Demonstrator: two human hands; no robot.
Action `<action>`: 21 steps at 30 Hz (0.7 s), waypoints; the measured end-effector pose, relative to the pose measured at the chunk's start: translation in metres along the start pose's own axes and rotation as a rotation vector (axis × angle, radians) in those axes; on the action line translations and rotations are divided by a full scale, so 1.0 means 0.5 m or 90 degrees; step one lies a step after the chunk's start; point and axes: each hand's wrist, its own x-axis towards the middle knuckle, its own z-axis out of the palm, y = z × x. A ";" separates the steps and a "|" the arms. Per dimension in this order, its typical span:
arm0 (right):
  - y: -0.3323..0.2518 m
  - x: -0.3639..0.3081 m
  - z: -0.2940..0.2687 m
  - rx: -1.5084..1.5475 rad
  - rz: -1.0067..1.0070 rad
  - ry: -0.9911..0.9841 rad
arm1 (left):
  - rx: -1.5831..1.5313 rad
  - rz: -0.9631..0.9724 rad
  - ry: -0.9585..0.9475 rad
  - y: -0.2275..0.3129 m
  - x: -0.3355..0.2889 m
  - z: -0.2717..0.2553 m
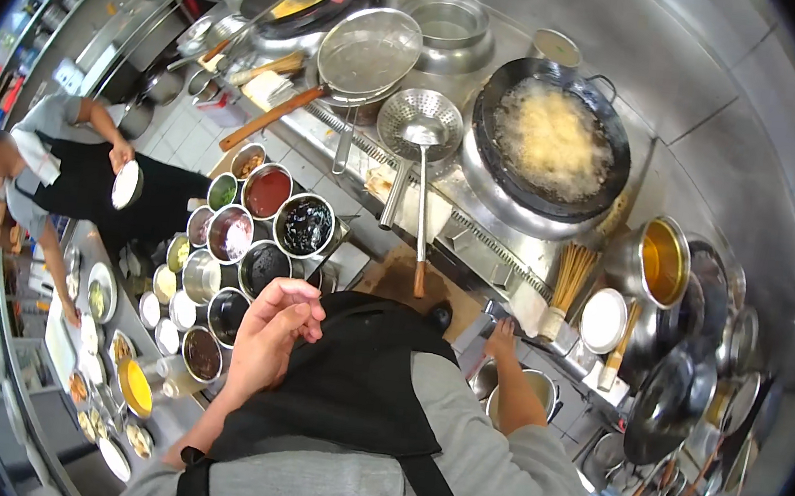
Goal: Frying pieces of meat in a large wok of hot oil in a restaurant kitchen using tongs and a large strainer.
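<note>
My left hand (pixel 272 334) is raised in front of my black apron, beside the sauce pots. Its fingers are curled toward the thumb, and nothing shows in them. My right hand (pixel 501 338) reaches down to the stove's front edge, next to a metal fitting (pixel 484 323); whether its fingers grip anything is not visible. Beyond it, a black wok (pixel 489 112) holds pale yellow food (pixel 550 133) in bubbling oil. A perforated ladle (pixel 420 126) lies across the stove left of the wok, its wooden-tipped handle pointing toward me.
A round mesh strainer (pixel 370 50) rests at the far left of the stove. Several sauce pots (pixel 268 188) crowd the left counter. Bamboo brushes (pixel 569 276), a white bowl (pixel 603 320) and an oil pot (pixel 660 261) stand on the right. A co-worker (pixel 86 167) holds a white bowl at the left.
</note>
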 end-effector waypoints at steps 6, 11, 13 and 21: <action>0.026 -0.015 0.012 -0.004 0.098 -0.053 | 0.086 -0.061 0.052 -0.004 0.060 0.062; 0.041 -0.020 0.016 -0.015 0.095 -0.135 | 0.439 0.129 0.053 -0.066 0.254 -0.002; 0.009 -0.003 -0.017 0.103 0.032 -0.094 | 0.792 0.237 0.103 -0.048 0.342 0.006; -0.456 -0.057 -0.278 0.702 -0.158 -0.167 | 1.031 0.342 0.230 -0.087 0.514 -0.089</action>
